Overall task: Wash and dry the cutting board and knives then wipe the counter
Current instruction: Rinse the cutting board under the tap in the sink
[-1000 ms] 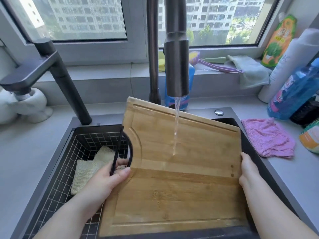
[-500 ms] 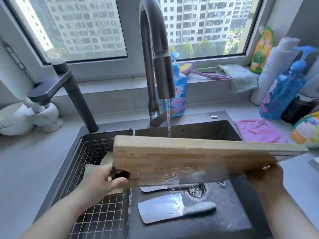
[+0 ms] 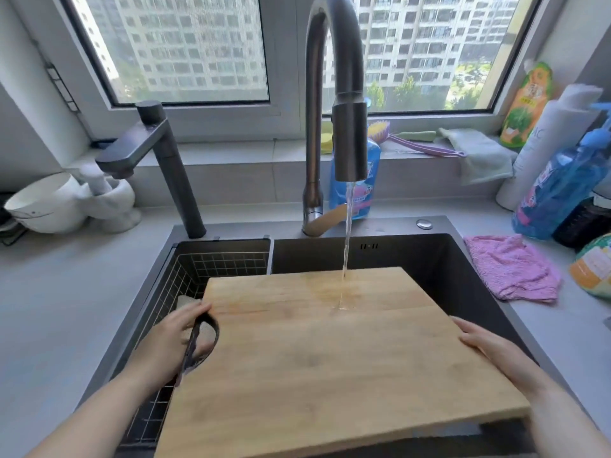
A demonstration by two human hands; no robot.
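Over the sink (image 3: 429, 256): the board (image 3: 330, 352) is held roughly flat above the basin and is touched only by the two hands.
Grip at 9 o'clock: the edge is gripped by the left hand (image 3: 168, 342) at the handle cut-out, with the thumb on top and the fingers curled beneath.
Grip at 3 o'clock: the edge is clasped by the right hand (image 3: 489, 348), thumb laid on top. The fingers underneath cannot be seen.
Stream (image 3: 346, 239): water from the faucet (image 3: 350, 140) is landed on the board toward 12 o'clock, and a thin wet film is spread there.
Slip risk: the wood is probably made slick by the water. If either grip is loosened, the board could be dropped into the sink.
Splash risk: if the board is tipped toward 6 o'clock, runoff could be sent over the near rim. If it is tipped toward 3 o'clock, the counter (image 3: 562, 342) and the cloth (image 3: 512, 272) could be wetted.
Hidden space: no knives can be seen, since the basin floor is covered by the board. A drop could therefore be made onto unseen things.
Basket (image 3: 211, 262): at 9 o'clock the wire is close to the left knuckles, which could be knocked if the board is swung.
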